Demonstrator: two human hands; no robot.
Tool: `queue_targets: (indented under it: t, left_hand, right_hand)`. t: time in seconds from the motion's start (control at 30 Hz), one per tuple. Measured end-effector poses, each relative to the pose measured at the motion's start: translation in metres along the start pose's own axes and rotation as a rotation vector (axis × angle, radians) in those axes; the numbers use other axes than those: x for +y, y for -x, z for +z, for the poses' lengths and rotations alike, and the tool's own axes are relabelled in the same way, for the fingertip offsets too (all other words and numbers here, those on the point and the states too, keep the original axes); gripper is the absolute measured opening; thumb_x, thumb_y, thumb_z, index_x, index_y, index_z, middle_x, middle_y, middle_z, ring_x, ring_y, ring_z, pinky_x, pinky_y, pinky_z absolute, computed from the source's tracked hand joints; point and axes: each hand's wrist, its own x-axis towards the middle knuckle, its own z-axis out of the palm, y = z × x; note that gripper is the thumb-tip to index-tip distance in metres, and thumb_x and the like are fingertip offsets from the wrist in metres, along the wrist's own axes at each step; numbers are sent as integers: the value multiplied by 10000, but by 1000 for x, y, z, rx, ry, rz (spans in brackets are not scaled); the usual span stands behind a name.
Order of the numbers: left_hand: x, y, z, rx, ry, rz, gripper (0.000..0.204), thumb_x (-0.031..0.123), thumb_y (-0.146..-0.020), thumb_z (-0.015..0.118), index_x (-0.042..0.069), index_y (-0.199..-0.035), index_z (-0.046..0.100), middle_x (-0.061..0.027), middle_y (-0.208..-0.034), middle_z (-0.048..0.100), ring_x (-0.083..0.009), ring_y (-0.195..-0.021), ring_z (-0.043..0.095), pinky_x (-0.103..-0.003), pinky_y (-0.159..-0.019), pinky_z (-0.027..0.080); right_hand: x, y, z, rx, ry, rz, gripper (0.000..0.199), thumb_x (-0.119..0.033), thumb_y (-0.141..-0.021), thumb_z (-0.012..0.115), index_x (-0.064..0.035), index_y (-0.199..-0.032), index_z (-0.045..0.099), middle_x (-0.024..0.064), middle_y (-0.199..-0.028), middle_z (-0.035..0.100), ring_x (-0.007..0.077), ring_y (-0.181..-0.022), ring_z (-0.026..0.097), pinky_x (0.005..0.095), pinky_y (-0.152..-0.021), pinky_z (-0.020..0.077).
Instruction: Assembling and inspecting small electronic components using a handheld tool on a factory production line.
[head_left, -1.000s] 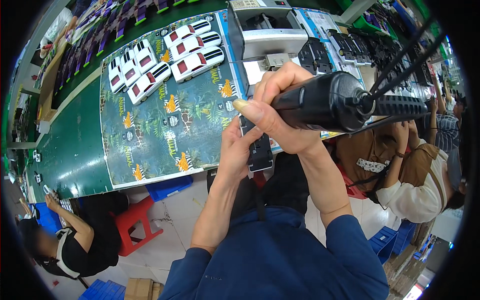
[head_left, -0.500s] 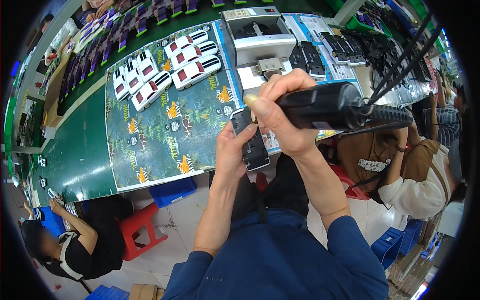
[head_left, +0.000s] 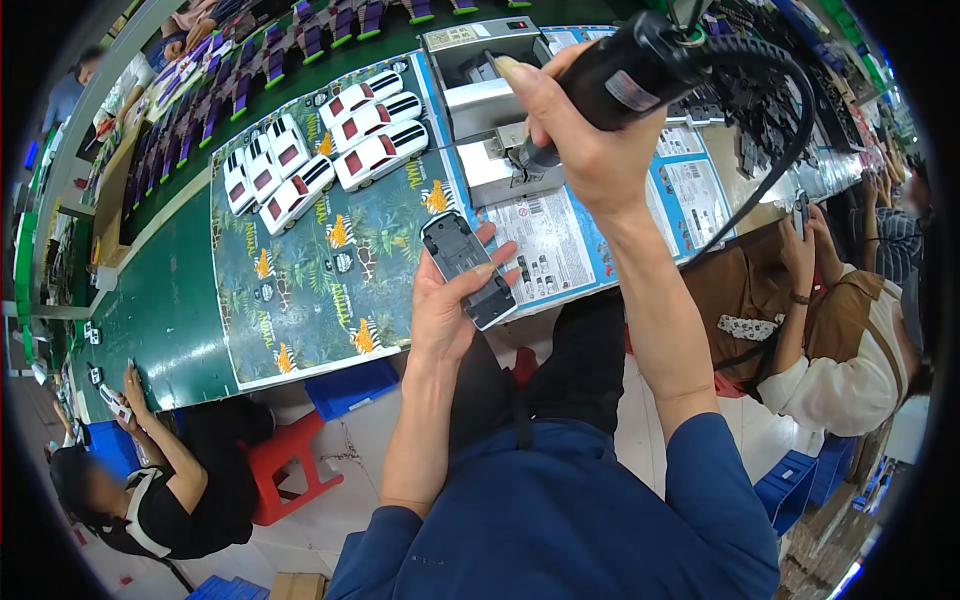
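My left hand [head_left: 440, 312] grips a toy car [head_left: 466, 266] turned over, its black underside facing up and a white rim of the body showing. The thumb lies across the underside while some fingers stick out past its right side. In my right hand [head_left: 605, 165] is a black electric screwdriver [head_left: 640, 78], wrapped by the fingers and tilted, with its cable hanging off the back end. Its lower end is at the front of a silver metal screw feeder [head_left: 505, 97]; the bit itself is hard to make out.
Several white toy cars [head_left: 380, 155] with black stripes stand on the patterned mat [head_left: 300, 300] at left. Black plastic parts [head_left: 765, 110] are piled at right. Co-workers sit on both sides, with a red stool [head_left: 290, 465] at left. The screwdriver's cable [head_left: 770, 185] loops at right.
My right hand has lifted the screwdriver off the car's underside and moved it up to the screw feeder. My left hand has shifted slightly left with the car, its fingers loosening outward.
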Motion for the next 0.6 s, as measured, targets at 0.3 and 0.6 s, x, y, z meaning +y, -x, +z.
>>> queue_targets:
  t: [0.3,0.6]
  left_hand:
    - [-7,-11,-16,104,51,-33,441,-49,-790,558,-39,-1230,538,-173,-1097,650,-281,-914,684,-444,-702,627]
    - [-5,-14,-30,8,171,-24,520,-117,-742,561,24,-1240,507,-138,-1135,631,-242,-971,651,-436,-795,604]
  right_hand:
    - [-34,23,-4,-23,-358,377,189,-136,-833,779,-37,-719,666,-10,-545,578,57,-442,530,196,-448,393]
    - [-70,64,13,-69,-563,460,152,-61,-827,778,-6,-773,647,10,-597,589,50,-458,510,186,-447,393]
